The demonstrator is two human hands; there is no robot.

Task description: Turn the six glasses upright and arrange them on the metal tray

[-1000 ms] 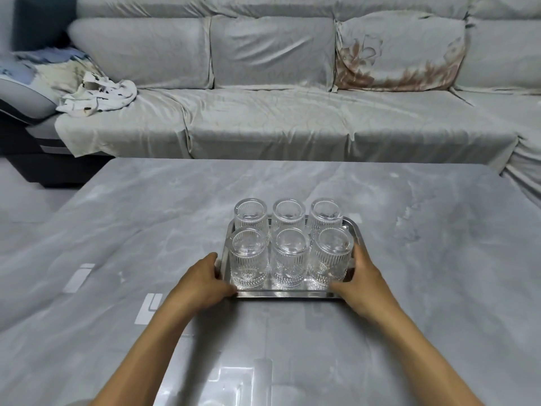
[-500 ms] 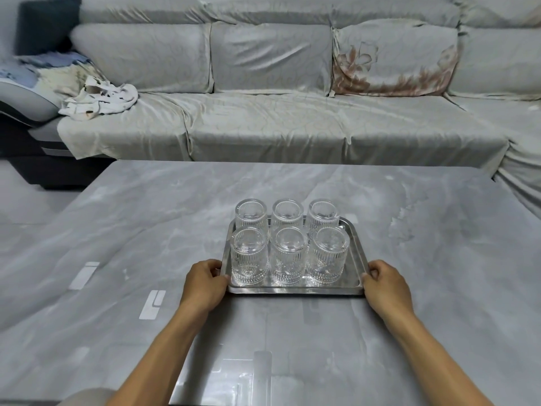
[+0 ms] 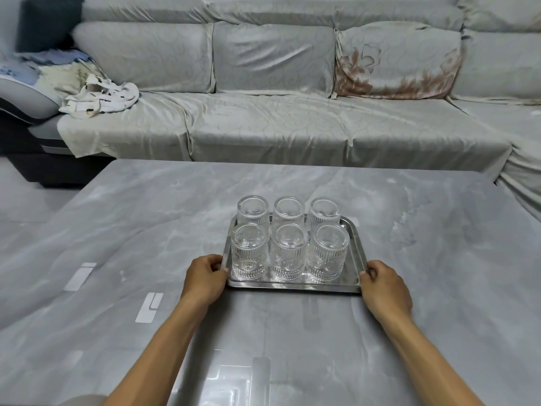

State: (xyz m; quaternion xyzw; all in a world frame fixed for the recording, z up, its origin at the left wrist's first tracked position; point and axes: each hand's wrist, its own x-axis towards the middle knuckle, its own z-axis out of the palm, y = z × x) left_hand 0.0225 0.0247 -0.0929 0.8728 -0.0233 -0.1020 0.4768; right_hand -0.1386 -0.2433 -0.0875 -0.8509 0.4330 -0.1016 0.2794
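A metal tray (image 3: 355, 253) lies on the grey marble table. Several ribbed clear glasses stand on it in two rows of three, such as the front left glass (image 3: 249, 253), the front middle glass (image 3: 288, 254) and the back right glass (image 3: 324, 213). I cannot tell for sure whether their mouths face up or down. My left hand (image 3: 205, 278) grips the tray's left rim near the front corner. My right hand (image 3: 385, 285) grips the right rim near the front corner.
The grey marble table (image 3: 146, 230) spreads wide on every side of the tray. A grey covered sofa (image 3: 278, 112) runs behind the table's far edge, with a crumpled white cloth (image 3: 99, 96) on its left end.
Both hands slid from the glasses' sides outward to the tray's left and right rims and closed on them. The glasses kept their places on the tray.
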